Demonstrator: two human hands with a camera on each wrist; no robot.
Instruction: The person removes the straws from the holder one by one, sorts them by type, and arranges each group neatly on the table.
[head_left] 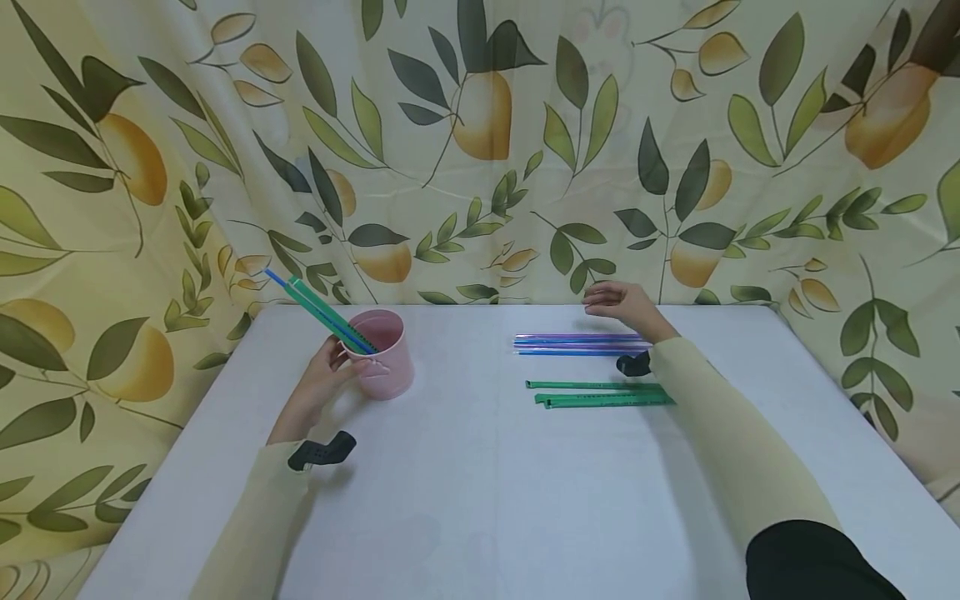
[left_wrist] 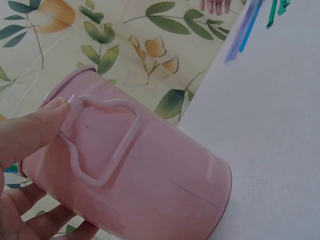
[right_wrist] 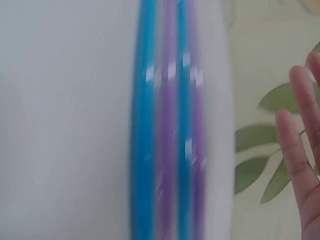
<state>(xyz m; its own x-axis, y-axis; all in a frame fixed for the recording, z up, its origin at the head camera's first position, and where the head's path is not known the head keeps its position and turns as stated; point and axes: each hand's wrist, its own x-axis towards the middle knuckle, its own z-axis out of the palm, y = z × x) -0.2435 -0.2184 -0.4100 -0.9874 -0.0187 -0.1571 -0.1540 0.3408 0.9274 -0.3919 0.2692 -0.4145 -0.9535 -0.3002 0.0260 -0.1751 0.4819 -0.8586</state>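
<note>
Nearest, two pale sleeves [head_left: 255, 508] reach over the white bench [head_left: 465, 500]. Some green sticks [head_left: 600, 402] lie on the right. On the left, the left hand [head_left: 318, 387] holds a pink cup [head_left: 388, 373], thumb by the handle [left_wrist: 123, 149] and fingers around the other side. Green and blue sticks [head_left: 322, 315] lean out of the cup. I can't quite tell if its bottom touches the bench. Past the green ones lie blue and purple sticks [head_left: 562, 352], side by side. The right hand [head_left: 624, 305] hangs just beyond them, fingers loose and apart. Behind hangs a curtain [head_left: 450, 212] with fruit and leaves
</note>
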